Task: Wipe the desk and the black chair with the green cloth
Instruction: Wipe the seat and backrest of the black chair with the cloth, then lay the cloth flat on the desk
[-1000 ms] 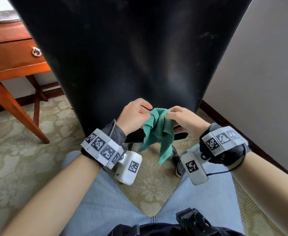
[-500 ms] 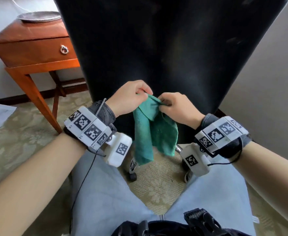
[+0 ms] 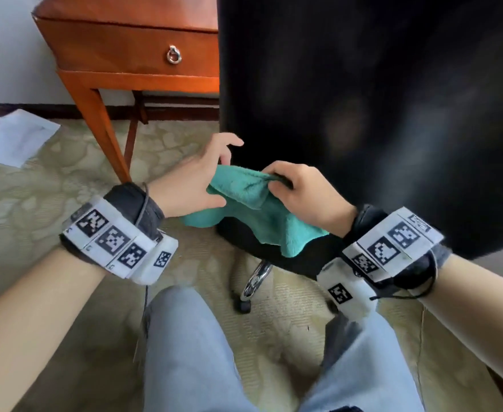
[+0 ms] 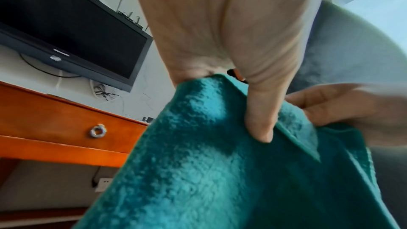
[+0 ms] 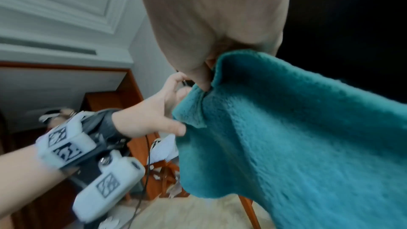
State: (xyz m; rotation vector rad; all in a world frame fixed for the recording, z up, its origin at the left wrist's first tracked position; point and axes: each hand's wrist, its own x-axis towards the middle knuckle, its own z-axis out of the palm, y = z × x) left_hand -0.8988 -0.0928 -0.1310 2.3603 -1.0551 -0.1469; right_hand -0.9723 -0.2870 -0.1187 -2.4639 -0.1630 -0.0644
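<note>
The green cloth (image 3: 262, 215) is a thick, fuzzy terry with a matt nap. The bench (image 3: 131, 52) is reddish polished wood with a soft gloss, its drawer pull (image 3: 174, 55) a shiny metal ring. The black chair (image 3: 363, 99) back looks smooth, faintly sheened, and scuffed with dull smudges.

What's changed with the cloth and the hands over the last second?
The left hand has shifted its hold: its fingers have spread and lifted, and its thumb now presses the green cloth, which was bunched and hanging between both fists and is now opened out wider. The view has swung left, so the desk fills more of it. The right hand still pinches the cloth's top edge in front of the black chair.
</note>
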